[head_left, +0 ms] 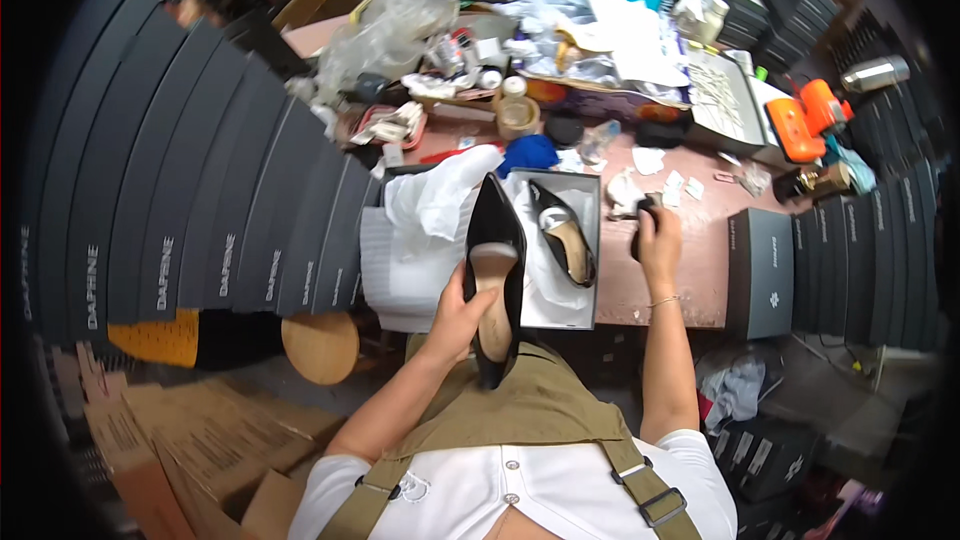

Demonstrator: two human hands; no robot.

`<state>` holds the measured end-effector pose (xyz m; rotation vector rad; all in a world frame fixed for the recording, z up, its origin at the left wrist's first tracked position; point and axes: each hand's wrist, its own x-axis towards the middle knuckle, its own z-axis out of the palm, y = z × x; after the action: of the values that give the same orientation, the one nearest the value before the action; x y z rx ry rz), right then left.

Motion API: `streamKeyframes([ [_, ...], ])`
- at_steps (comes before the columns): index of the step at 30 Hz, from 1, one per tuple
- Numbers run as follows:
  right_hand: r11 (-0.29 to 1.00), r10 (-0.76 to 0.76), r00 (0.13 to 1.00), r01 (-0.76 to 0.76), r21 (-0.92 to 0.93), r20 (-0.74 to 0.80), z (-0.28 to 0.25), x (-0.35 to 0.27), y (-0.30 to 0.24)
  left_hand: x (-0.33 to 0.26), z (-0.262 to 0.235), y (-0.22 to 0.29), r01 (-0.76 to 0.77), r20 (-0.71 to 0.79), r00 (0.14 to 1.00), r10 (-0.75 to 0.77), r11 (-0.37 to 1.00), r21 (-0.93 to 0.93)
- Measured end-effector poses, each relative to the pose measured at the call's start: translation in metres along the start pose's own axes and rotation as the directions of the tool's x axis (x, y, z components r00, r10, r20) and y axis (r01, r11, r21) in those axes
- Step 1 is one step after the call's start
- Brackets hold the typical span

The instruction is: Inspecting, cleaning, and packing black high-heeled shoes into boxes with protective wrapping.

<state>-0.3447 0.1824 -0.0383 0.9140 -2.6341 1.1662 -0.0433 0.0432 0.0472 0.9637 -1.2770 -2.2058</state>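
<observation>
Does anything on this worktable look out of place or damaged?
Mostly clutter: white paper scraps lie loose on the pink tabletop beyond the right hand, and crumpled white paper heaps above a purple box. The black pump in the left hand shows no obvious damage.

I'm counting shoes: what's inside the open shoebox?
One black pointed shoe lies on white paper in the shoebox. The bottom is hidden beneath them; anything under there can't be seen.

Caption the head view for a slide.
Left hand holding a black pointed shoe beside another shoe in an open box; right hand holding a dark object.
</observation>
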Motion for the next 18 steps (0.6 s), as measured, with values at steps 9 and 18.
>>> streamKeyframes([
  [9, 0.970, 0.022, 0.988, -0.058, 0.234, 0.152, 0.013, -0.031, -0.007, 0.016, -0.028, -0.020, 0.174, -0.129, 0.962, -0.241, 0.904, -0.390],
  [18, 0.623, -0.294, 0.662, -0.414, 0.663, 0.690, -0.014, -0.106, -0.139, 0.012, -0.014, 0.008, -0.065, -0.084, 0.995, 0.052, 0.984, -0.167],
])
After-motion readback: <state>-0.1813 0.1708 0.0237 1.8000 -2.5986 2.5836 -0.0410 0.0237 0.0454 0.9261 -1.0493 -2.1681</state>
